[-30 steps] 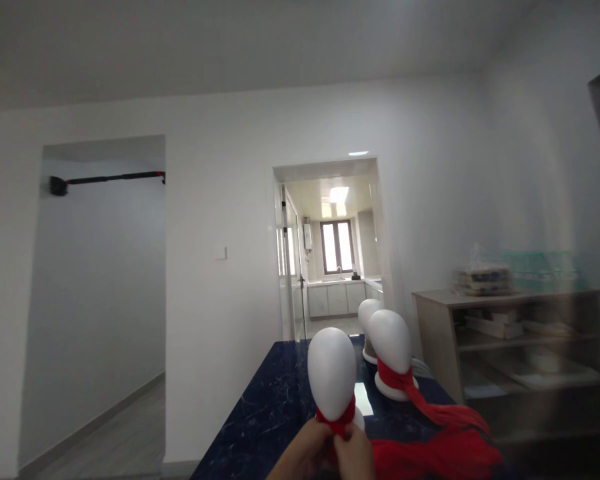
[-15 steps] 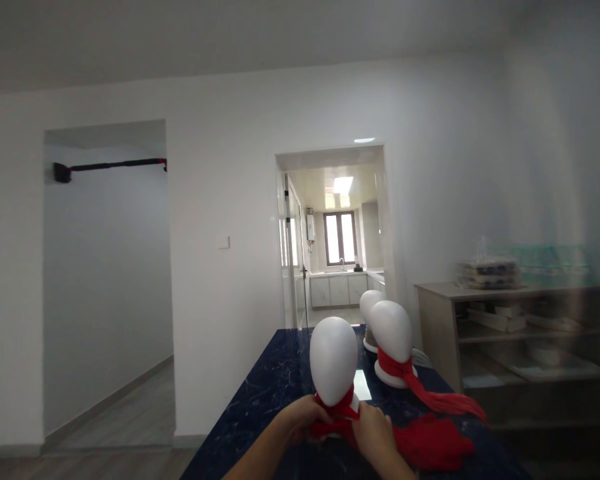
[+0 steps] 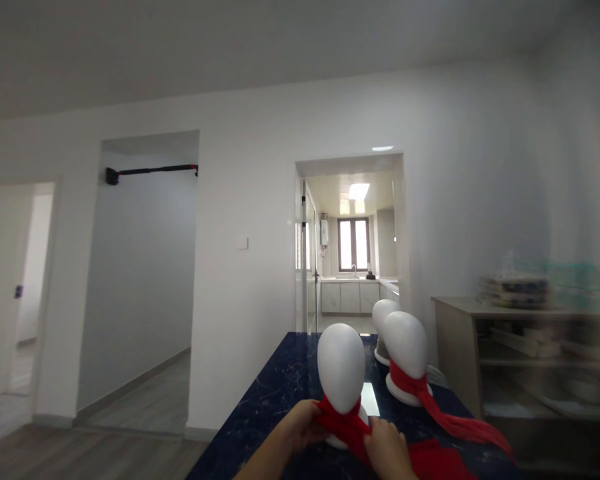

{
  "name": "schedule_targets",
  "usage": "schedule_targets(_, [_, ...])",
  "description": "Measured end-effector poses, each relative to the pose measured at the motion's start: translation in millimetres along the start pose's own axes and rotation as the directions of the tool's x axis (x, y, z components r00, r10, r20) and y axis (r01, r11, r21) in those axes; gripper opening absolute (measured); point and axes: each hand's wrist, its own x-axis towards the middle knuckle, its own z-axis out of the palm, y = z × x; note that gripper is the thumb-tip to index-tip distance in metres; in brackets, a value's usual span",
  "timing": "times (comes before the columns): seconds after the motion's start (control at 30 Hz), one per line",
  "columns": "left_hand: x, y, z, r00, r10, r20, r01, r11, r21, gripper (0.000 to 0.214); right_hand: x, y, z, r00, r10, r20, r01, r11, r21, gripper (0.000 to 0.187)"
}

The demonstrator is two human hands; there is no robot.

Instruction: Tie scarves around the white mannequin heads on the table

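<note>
Left hand (image 3: 303, 427): clenched on the scarf (image 3: 347, 427) at the left of the head's neck, fingers curled into the cloth; the forearm comes up from the bottom edge.
Right hand (image 3: 387, 450): grasping the same scarf lower and to the right, back of the hand toward the camera, with the cloth running taut from its grip up to the neck.
Scarf: red, wound round the neck of the head, between the two hands; its loose end lies past the right hand on the table and runs off the bottom edge.
Head (image 3: 341, 363): white, faceless, egg-shaped, upright on its base just beyond the hands.
Table (image 3: 275, 393): dark blue with pale veining, carrying all the heads.
Second head (image 3: 405, 347): white, upright, behind and right of the first, near it but apart.
Far scarf (image 3: 433, 410): red, tied at the second head's neck, its tail trailing right across the table.
Third head (image 3: 381, 313): white, mostly hidden behind the second.
Shelf (image 3: 460, 340): pale wood, open-fronted, right of the table; its contents are blurred.
Doorway (image 3: 353, 247): behind the table, opening onto a lit kitchen with a window.
Switch (image 3: 243, 243): on the white wall left of the doorway.
Bar (image 3: 150, 171): black and red, spanning the top of the left opening.
</note>
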Motion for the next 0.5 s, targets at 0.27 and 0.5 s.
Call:
schedule_targets(0.27, [-1.5,18.3,-29.8,0.999,-0.023,-0.049,0.033,0.979,0.201,0.019,1.1,-2.3,4.5,1.000,-0.005,0.017,0.005,1.000,0.006,0.034])
schedule_targets(0.5, [-7.0,46.4,-74.8,0.989,0.066,-0.131,-0.017,0.938,0.346,0.032,-6.6,-3.8,-3.7,1.000,-0.017,0.010,0.017,1.000,0.011,0.031])
